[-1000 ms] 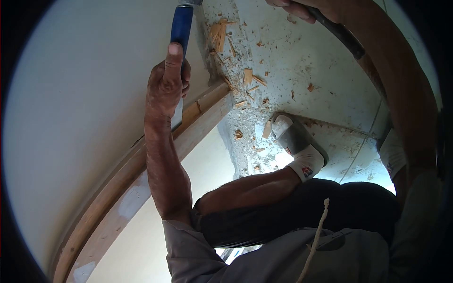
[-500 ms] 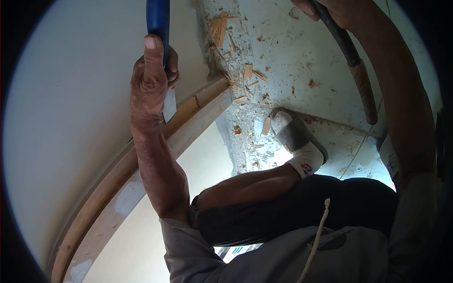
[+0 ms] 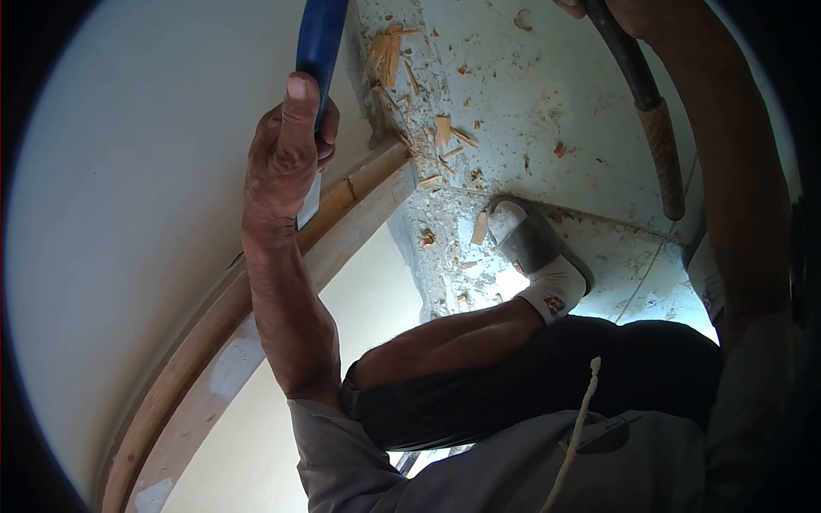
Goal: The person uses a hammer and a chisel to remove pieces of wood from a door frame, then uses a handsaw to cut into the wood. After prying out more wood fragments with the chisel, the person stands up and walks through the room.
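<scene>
My left hand (image 3: 286, 158) is wrapped round the blue handle of a chisel (image 3: 321, 38), thumb along the handle. The flat metal blade shows below the fist, beside a curved wooden rail (image 3: 333, 205) that runs along the wall; whether its edge touches the wood is hidden by my wrist. At the top right, my right hand (image 3: 629, 13) is closed on a dark tool (image 3: 629, 68) with a brown wrapped grip end hanging down. The head of that tool is out of view.
Wood chips (image 3: 386, 56) and dust lie on the tiled floor (image 3: 530, 103) beyond the rail's end. A foot in a sock and sandal (image 3: 534, 244) rests on the floor. A pale wall (image 3: 137, 154) stands at the left.
My left hand and the blue-handled chisel have shifted a little to the right, with the handle tilted more. The dark tool in my right hand has moved slightly.
</scene>
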Tool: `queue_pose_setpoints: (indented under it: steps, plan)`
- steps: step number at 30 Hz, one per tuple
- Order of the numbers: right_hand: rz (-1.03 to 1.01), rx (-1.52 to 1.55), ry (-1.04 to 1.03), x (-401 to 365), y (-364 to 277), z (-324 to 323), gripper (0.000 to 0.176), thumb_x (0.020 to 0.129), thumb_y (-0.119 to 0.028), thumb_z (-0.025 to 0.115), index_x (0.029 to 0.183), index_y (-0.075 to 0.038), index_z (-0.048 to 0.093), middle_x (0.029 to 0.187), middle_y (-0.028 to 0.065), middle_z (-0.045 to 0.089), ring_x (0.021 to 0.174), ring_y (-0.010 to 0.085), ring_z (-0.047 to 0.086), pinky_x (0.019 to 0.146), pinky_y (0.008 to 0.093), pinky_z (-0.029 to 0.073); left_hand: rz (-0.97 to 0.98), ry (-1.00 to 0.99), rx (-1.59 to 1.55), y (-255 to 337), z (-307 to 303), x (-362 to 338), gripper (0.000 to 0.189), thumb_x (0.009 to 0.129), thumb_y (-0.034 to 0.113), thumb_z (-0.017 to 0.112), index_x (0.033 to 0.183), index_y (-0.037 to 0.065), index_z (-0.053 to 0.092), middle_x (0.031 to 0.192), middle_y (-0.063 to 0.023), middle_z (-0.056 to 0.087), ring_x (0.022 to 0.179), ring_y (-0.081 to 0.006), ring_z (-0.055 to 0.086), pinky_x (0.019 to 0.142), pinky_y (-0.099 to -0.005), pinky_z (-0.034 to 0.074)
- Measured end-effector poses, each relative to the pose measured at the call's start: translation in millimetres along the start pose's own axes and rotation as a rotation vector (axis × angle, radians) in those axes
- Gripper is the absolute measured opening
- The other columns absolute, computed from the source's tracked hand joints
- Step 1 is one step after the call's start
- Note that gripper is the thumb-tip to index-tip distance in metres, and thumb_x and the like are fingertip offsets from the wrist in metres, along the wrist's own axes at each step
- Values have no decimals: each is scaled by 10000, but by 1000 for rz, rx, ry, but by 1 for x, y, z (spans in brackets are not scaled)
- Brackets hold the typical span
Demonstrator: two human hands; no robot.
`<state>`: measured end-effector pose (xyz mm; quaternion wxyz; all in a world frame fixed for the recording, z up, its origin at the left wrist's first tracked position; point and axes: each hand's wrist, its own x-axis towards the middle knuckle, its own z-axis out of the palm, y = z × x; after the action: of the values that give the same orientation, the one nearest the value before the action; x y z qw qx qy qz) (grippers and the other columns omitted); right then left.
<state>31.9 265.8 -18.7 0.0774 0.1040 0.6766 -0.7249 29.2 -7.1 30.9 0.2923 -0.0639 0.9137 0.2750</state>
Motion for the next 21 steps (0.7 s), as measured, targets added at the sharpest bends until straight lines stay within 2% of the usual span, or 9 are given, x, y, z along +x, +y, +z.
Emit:
queue_pose_setpoints:
  steps: [2, 5, 10, 11, 12, 15, 17, 21]
  plan:
    - [113, 68, -126, 5, 0, 0, 473, 973, -430, 485, 656, -79, 487, 499, 3, 408, 351, 108, 379, 361, 293, 363, 0, -1, 9, -3, -1, 1, 736, 821, 834, 344, 644, 124, 426, 520, 22, 333, 447, -90, 333, 446, -259, 256]
    - [118, 56, -179, 4, -4, 2, 479, 977, -429, 475, 647, -81, 482, 492, 6, 406, 346, 111, 377, 361, 297, 362, -1, -29, 30, -7, 0, 4, 742, 816, 839, 345, 645, 122, 427, 523, 24, 334, 449, -87, 329, 446, -258, 263]
    - [116, 11, -68, -1, -13, 6, 467, 976, -409, 470, 642, -82, 476, 482, 9, 398, 342, 117, 372, 364, 300, 359, -8, -43, 51, -5, 4, 5, 750, 811, 845, 340, 643, 119, 428, 525, 26, 338, 452, -84, 326, 447, -258, 274]
    - [99, 3, -44, -2, -14, 6, 463, 975, -401, 468, 640, -82, 474, 482, 9, 397, 341, 120, 373, 365, 302, 360, -35, -29, 41, -5, 3, 6, 780, 773, 872, 369, 617, 111, 440, 509, 31, 333, 462, -88, 340, 465, -263, 284]
    - [100, 3, -44, -1, -13, 5, 463, 975, -401, 468, 640, -82, 474, 482, 9, 397, 341, 120, 373, 365, 302, 360, -63, -15, 31, -6, 3, 7, 810, 735, 898, 397, 591, 103, 453, 492, 37, 328, 473, -91, 354, 483, -268, 293]
    - [73, 98, -148, 2, -12, 3, 456, 973, -388, 466, 633, -85, 471, 489, 8, 403, 342, 118, 381, 367, 305, 362, -75, -1, 46, -4, 6, 6, 808, 741, 894, 397, 592, 102, 452, 491, 37, 329, 472, -92, 358, 479, -270, 297]
    - [214, -338, -220, -1, -22, 11, 453, 973, -386, 461, 633, -87, 471, 492, 3, 401, 338, 121, 377, 369, 307, 364, -74, -18, 64, -1, 8, 8, 804, 749, 887, 398, 590, 100, 450, 494, 37, 330, 471, -92, 359, 476, -271, 298]
    - [212, -140, -204, 5, -8, 6, 460, 977, -404, 438, 668, -68, 495, 492, 9, 418, 347, 133, 395, 370, 320, 359, -52, 27, 38, -7, 4, 7, 786, 776, 858, 412, 583, 96, 441, 505, 34, 337, 467, -94, 362, 466, -276, 298]
